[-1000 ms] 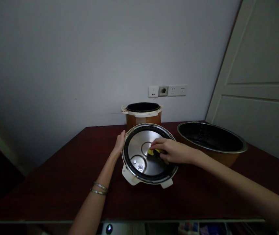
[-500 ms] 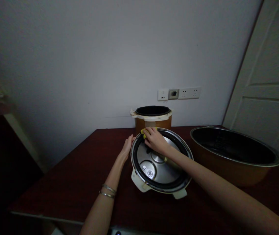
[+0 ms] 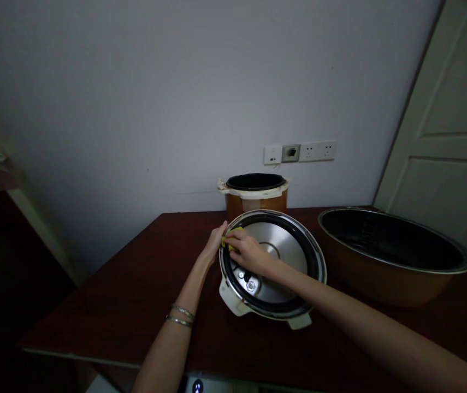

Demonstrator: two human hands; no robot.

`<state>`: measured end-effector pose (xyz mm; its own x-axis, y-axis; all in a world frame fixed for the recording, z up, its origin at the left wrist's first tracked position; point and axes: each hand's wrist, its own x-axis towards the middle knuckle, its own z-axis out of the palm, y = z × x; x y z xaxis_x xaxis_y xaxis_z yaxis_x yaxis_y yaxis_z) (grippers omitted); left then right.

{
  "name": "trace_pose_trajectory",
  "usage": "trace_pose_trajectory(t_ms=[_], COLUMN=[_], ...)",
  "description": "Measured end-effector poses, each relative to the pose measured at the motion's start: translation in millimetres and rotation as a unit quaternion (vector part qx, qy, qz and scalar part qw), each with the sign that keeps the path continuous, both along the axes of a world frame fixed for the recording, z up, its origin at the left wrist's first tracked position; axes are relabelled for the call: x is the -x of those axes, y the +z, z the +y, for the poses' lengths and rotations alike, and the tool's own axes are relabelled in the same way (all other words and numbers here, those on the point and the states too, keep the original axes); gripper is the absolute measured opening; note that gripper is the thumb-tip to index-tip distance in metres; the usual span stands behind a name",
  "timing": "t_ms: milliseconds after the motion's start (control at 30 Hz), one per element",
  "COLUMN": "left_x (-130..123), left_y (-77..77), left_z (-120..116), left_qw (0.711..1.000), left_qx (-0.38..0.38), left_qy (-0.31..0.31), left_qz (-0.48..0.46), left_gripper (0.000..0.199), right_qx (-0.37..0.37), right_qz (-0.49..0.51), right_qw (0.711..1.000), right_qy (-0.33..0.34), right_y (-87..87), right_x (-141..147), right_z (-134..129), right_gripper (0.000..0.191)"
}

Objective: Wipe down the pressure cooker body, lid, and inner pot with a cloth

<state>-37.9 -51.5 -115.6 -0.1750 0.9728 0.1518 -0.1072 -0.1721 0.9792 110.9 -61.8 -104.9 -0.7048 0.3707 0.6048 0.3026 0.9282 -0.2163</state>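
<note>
A round metal lid (image 3: 288,240) with a black ring and cream tabs is tilted up, its inner face toward me. My left hand (image 3: 214,240) grips the lid's upper left edge, its fingers partly hidden behind it. In my right hand (image 3: 247,251) is a yellow cloth (image 3: 233,234), pressed on the ring at the lid's upper left. Behind the lid stands an orange-brown cooker body (image 3: 235,204) with a cream rim and a dark inside.
On the right of the dark red table (image 3: 135,284) sits a big oval orange-brown pot (image 3: 384,281) with a black inside. Wall sockets (image 3: 317,151) are behind, and a white door (image 3: 446,131) stands at the right.
My right hand has moved down and left along the black ring with the yellow cloth. My left hand still holds the lid's edge.
</note>
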Motion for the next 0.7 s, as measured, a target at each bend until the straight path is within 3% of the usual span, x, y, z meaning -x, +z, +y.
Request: trace_pose_trajectory(t_ms=[200,367,567,700], left_x=[-2,0,-2,-4], left_y=[-2.5,-14.1,-13.1,-9.5], left_z=[4,14,13,10], left_qw=[0.999,0.998,0.997,0.995], left_qx=[-0.007,-0.033,-0.042,-0.05], left_qy=[0.033,0.031,0.043,0.049], left_qz=[0.035,0.041,0.053,0.068], left_gripper=[0.051,0.054,0.057,0.058], right_qx=[0.041,0.008,0.001,0.025], right_qz=[-0.091,-0.142,-0.237,-0.255], right_qw=[0.992,0.982,0.963,0.957], right_qy=[0.073,0.124,0.132,0.135], right_y=[2.6,-1.2,6.1,9.3], right_x=[-12,-32,-64,-82], right_z=[-28,-47,-68,-68], right_gripper=[0.029,0.027,0.019,0.022])
